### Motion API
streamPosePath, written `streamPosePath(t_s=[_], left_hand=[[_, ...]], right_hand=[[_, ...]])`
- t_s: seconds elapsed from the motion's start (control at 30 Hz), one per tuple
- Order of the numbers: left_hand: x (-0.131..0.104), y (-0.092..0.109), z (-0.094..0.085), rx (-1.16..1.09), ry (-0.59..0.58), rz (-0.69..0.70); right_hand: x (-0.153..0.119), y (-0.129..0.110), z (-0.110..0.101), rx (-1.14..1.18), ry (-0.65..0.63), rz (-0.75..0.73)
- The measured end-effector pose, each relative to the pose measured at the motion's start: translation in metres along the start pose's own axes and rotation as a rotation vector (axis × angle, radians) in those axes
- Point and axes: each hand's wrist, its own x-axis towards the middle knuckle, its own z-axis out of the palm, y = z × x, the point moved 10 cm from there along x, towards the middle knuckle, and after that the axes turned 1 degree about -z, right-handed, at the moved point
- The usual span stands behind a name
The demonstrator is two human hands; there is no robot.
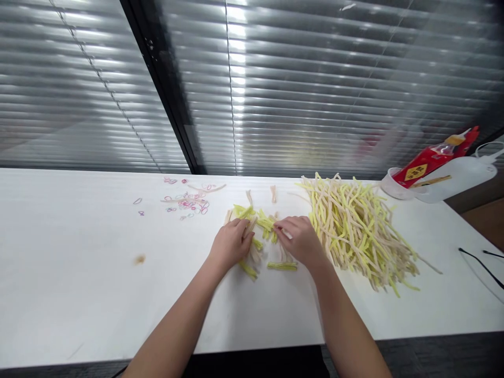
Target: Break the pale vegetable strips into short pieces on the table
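Observation:
Short yellow and beige strips lie in small bunches at the middle of the white table (98, 294). My left hand (233, 242) is closed over several of them, its fingers pressed on a beige and yellow bunch (255, 255). The fingertips of my right hand (297, 237) are pinched at the right end of a yellow bunch (266, 222). Just below that hand lies a flat yellow bundle (282, 266). A small beige bundle (273, 193) stands apart farther back. To the right spreads a large pile of long yellow and beige strips (354, 226).
Small pink and purple rubber bands (191, 202) are scattered left of the hands. At the back right, a red bottle (423, 165) leans in a clear cup (396, 186) beside a white bottle (459, 176). Glasses (482, 266) rest at the right edge. Blinds (299, 89) rise behind the table.

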Motion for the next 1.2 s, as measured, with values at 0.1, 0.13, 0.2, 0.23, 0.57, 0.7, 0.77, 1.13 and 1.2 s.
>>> streamPosePath(t_s=[0.1,0.13,0.2,0.23,0.57,0.7,0.77,1.13,1.2], left_hand=[[0.002,-0.006,0.000,-0.088,0.027,-0.023],[0.002,-0.007,-0.002,-0.116,0.048,-0.026],[0.002,-0.009,-0.009,-0.186,0.100,-0.045],[0.001,-0.011,-0.013,-0.235,0.130,-0.063],[-0.001,-0.045,-0.013,-0.956,0.208,-0.446],[-0.004,-0.045,-0.002,-1.182,0.144,-0.565],[-0.006,-0.041,0.005,-1.249,0.089,-0.601],[-0.019,-0.009,0.052,-1.481,-0.248,-0.714],[-0.019,-0.021,0.051,-1.502,-0.155,-0.804]], right_hand=[[-0.001,-0.028,0.026,0.025,-0.126,-0.056],[-0.002,-0.035,0.032,0.028,-0.151,-0.058],[-0.004,-0.046,0.042,0.032,-0.196,-0.043],[-0.005,-0.049,0.046,0.030,-0.216,-0.029],[-0.009,-0.030,0.051,-0.029,-0.216,0.169],[-0.009,-0.012,0.040,0.134,-0.140,0.296],[-0.010,-0.004,0.034,0.271,-0.052,0.361],[0.000,-0.027,0.014,0.557,0.096,0.220],[-0.002,-0.015,0.008,0.399,0.136,0.256]])
